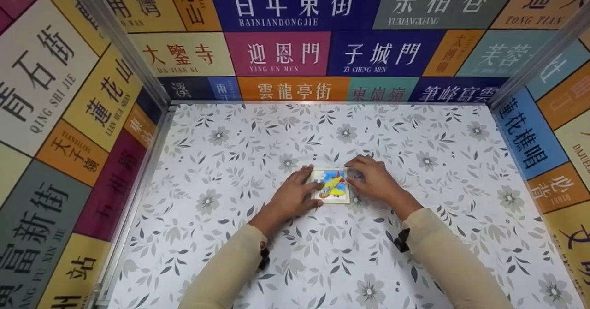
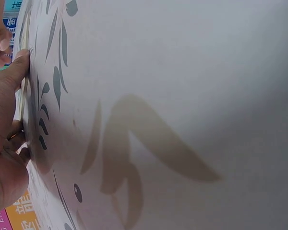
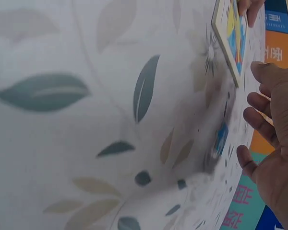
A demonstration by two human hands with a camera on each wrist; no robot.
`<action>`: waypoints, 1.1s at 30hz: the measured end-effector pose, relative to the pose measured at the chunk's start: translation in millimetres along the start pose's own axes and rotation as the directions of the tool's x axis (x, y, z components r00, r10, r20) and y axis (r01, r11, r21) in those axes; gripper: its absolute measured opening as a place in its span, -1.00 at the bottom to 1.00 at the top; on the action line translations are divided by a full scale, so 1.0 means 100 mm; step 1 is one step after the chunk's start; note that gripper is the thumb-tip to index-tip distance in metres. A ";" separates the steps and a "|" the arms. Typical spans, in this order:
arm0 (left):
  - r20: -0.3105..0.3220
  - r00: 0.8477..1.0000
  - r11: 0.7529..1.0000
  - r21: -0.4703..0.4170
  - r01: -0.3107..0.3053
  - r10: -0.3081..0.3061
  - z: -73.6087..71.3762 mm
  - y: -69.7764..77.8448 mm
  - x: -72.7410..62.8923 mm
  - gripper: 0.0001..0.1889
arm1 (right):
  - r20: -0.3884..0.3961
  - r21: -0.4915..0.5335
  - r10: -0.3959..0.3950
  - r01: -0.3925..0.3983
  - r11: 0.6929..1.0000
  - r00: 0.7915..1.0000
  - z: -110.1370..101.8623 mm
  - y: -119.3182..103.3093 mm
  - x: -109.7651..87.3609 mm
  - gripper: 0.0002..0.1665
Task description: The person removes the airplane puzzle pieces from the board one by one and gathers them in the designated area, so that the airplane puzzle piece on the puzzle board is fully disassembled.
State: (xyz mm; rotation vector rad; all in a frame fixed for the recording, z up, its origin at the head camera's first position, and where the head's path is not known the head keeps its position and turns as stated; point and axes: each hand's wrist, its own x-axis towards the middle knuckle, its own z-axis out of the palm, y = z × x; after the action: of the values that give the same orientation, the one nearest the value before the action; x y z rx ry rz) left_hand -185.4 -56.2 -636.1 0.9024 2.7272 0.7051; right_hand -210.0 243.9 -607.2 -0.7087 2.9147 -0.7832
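A small square picture board lies flat near the middle of the table, a yellow, red-trimmed aeroplane against blue sky and white cloud inside a pale frame. The left hand holds it at its left side, a fingertip reaching over the picture; the right hand has its fingers loosely bent and parted beside the right edge, pinching nothing. The left fingers hide part of the board, and the left wrist view catches it only as a thin edge. Beneath the right hand sits a small blue item, perhaps a loose piece, too blurred to be sure. Grey flowers and leaves pattern the white tabletop; colourful lettered panels surround it.
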 end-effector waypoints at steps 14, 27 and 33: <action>-0.035 0.999 0.999 0.034 -0.022 0.023 0.00 0.02 -0.01 -0.41 | 0.093 0.012 -0.063 0.062 0.998 0.994 0.20 -0.27 0.21 -0.53; -0.052 0.998 0.999 0.031 -0.042 0.044 0.01 0.01 -0.01 -0.45 | 0.094 0.027 -0.100 0.098 0.995 0.991 0.31 -0.37 0.29 -0.56; -0.051 0.998 0.999 0.034 -0.040 0.041 -0.03 0.03 0.00 -0.45 | 0.106 0.018 -0.081 0.079 0.997 0.991 0.29 -0.38 0.32 -0.55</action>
State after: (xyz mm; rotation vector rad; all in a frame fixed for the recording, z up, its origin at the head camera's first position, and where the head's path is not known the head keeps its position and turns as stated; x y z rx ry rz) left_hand -185.0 -55.3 -632.4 0.9625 2.7811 0.7019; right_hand -218.2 186.8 -611.3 -0.8435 2.7984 -0.7474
